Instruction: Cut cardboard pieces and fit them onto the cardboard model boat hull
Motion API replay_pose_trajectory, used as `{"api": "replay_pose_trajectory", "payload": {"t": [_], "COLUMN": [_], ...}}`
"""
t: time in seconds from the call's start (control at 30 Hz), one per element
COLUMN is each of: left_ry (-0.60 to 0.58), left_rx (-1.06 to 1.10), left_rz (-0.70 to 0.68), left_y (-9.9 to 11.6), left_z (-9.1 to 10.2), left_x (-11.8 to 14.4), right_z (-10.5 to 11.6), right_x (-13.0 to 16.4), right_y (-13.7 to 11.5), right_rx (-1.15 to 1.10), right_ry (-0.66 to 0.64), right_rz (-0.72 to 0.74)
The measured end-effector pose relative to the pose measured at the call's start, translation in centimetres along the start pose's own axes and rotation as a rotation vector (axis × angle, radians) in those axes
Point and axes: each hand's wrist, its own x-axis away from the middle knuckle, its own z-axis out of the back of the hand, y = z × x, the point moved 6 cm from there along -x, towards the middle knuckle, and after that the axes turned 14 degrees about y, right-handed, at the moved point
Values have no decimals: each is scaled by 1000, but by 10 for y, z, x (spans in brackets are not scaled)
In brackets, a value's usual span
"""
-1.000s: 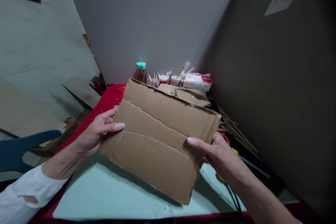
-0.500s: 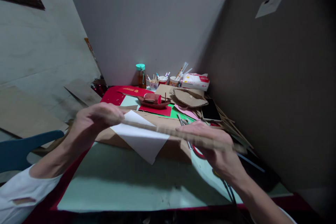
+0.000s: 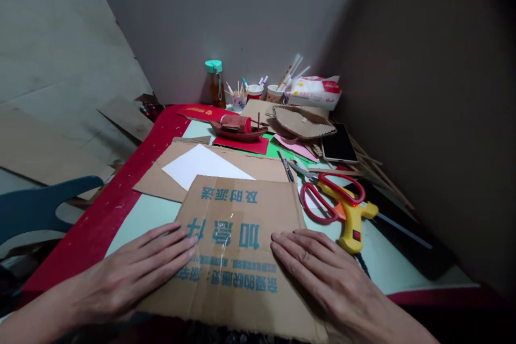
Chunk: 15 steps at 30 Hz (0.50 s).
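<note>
A brown cardboard piece (image 3: 237,301) with blue printed characters and a strip of clear tape lies at the near side of the table, its print upside down to me. Flat on its left side rests my left hand (image 3: 137,269), fingers stretched out. My right hand (image 3: 318,263) lies on the right side in the same way, also open. Beyond the piece, a white paper sheet (image 3: 201,164) sits on a larger cardboard sheet (image 3: 153,180). Right of the cardboard are red-handled scissors (image 3: 322,204), a yellow glue gun (image 3: 352,220) and a grey craft knife (image 3: 286,165).
A small brown model boat (image 3: 237,128) stands on red paper. Behind it are a bottle (image 3: 216,86), cups of sticks and pens (image 3: 255,92) and a tissue pack (image 3: 314,92). A boat-shaped cardboard form (image 3: 302,121) and a phone (image 3: 339,144) lie to the right. A blue chair (image 3: 44,204) is left.
The cardboard piece, held up edge-on between both hands before, now lies flat on the table. Both hands have come down and opened flat on it. The view has tilted downward.
</note>
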Motion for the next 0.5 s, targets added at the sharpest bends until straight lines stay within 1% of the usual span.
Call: {"api": "replay_pose_trajectory", "payload": {"t": [0.07, 0.2, 0.33, 0.5], "left_ry": [-79, -128, -120, -106], "left_rx": [24, 125, 145, 79], "left_rz": [-31, 10, 28, -3], "left_y": [2, -4, -12, -11], "left_z": [3, 8, 8, 2], "left_x": [-5, -18, -26, -24], "right_z": [4, 9, 5, -3], "right_x": [-2, -7, -6, -3], "right_y": [0, 2, 5, 4], "right_rx": [30, 80, 90, 94], "right_ry": [-26, -44, -62, -139], "right_rz": [18, 56, 46, 38]}}
